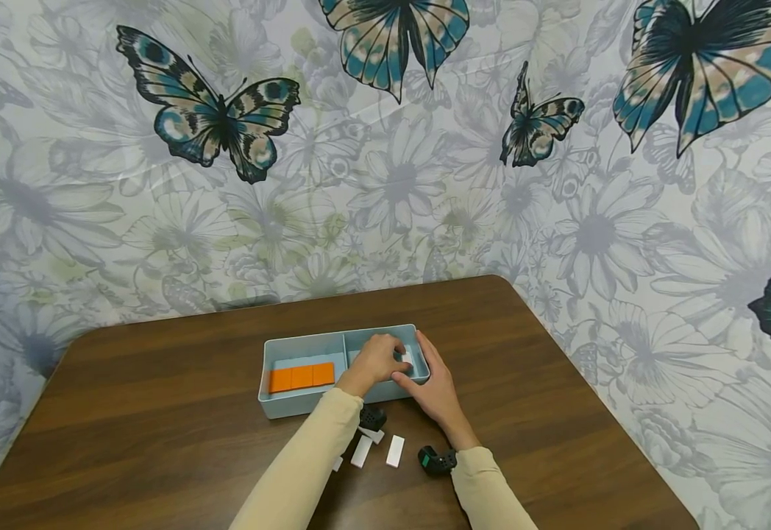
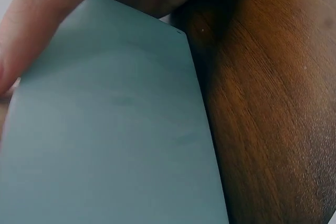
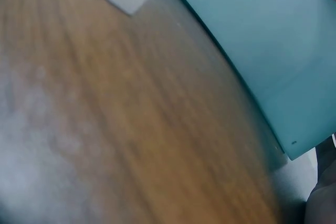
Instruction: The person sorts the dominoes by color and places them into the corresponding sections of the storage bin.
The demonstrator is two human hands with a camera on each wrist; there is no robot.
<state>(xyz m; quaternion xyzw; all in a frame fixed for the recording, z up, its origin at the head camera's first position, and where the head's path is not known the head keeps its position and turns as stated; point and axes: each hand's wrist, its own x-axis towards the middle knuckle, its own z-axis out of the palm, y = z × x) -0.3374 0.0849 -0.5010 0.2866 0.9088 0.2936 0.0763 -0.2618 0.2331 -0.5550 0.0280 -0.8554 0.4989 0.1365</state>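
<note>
A pale blue-grey divided box (image 1: 306, 405) stands on the table. Its left compartment holds a row of orange blocks (image 1: 301, 377). Over the right compartment, my left hand (image 1: 377, 361) reaches in with bent fingers and pinches a white block (image 1: 407, 358) near the right end; the fingertips partly cover it. My right hand (image 1: 435, 383) holds the box's right end, thumb at the front rim and fingers along the end wall. In the left wrist view the box wall (image 2: 115, 119) fills the centre, with part of a hand (image 2: 37, 19) across its top.
In front of the box, white blocks (image 1: 395, 451) lie on the brown table (image 1: 180, 412), some partly hidden by the left sleeve (image 1: 306, 456). Dark wrist cameras (image 1: 437, 461) sit on both wrists. A butterfly-patterned wall covering (image 1: 399, 221) rises behind the table.
</note>
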